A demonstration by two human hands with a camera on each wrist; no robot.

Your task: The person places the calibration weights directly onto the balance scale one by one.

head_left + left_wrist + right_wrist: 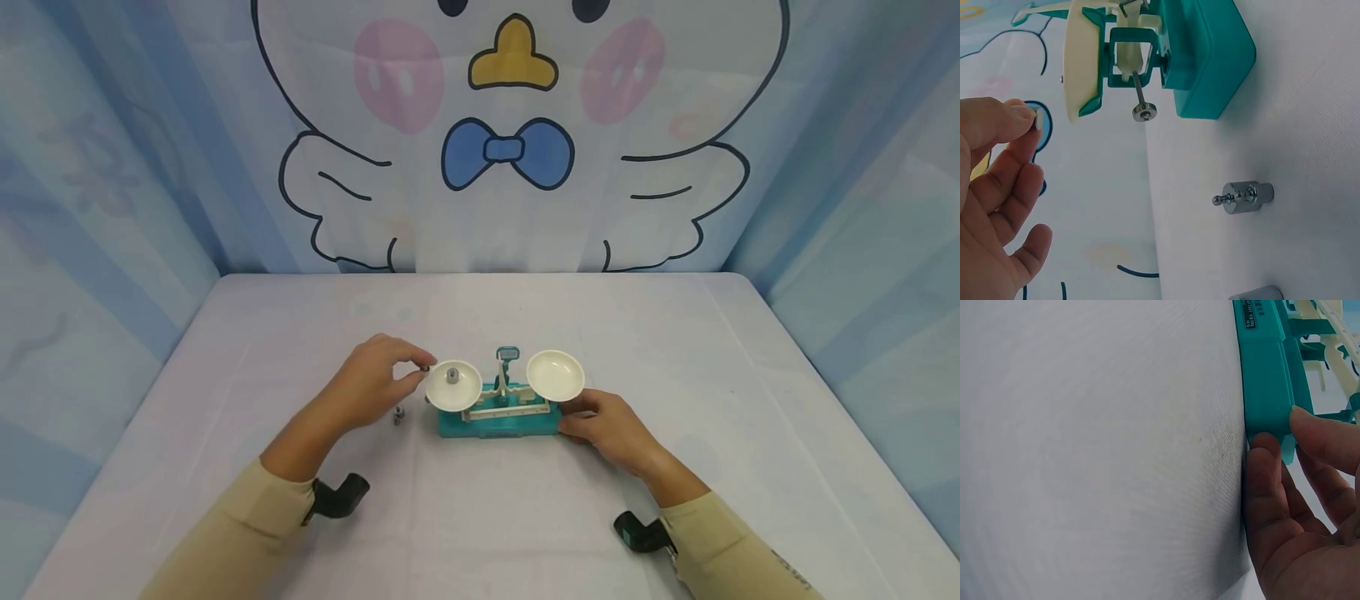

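Balance scale [506, 410], teal and cream: right grip [611, 427] holds it, left grip [373, 383] pinches weight [1038, 119].

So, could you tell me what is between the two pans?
In the head view, the teal upright of the scale stands between the left pan, which holds a weight, and the right pan.

A cartoon-printed blue-and-white curtain [506, 225] hangs behind the white-covered table [480, 517].

One balance [498, 424], two pans [555, 377], one panned weight [452, 376], one pinched piece [1038, 120] (tabletop weights [1244, 197] overlap, count unclear).
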